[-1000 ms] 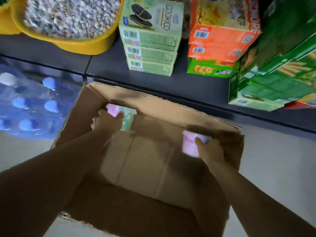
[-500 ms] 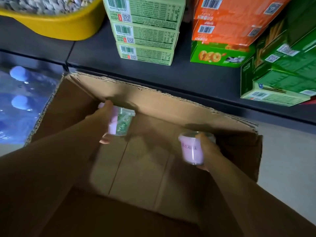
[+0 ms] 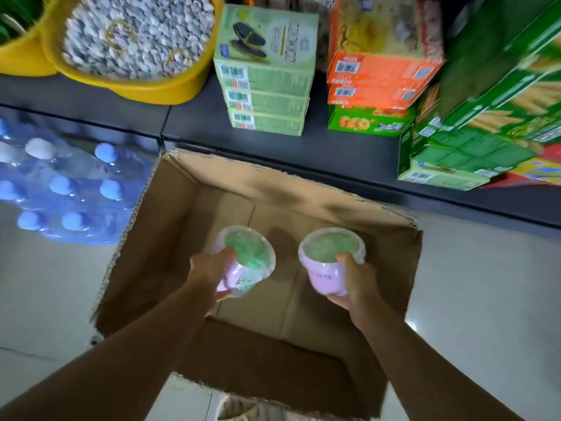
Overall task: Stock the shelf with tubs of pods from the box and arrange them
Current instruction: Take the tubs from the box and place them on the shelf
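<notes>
Two small round plastic tubs with pink labelled walls and clear film tops showing green pods are held above the open brown cardboard box (image 3: 188, 189), side by side but apart. The left pink tub of green pods (image 3: 246, 259) is tilted, its top leaning to the far right, and clear wrap shows pods down its right side. The right pink tub of green pods (image 3: 329, 262) is close to upright, with faint writing on its near wall. The box stands on the pale floor, flaps up, its bare bottom showing beneath the tubs. Just beyond its far edge runs the low dark shelf (image 3: 194, 129).
</notes>
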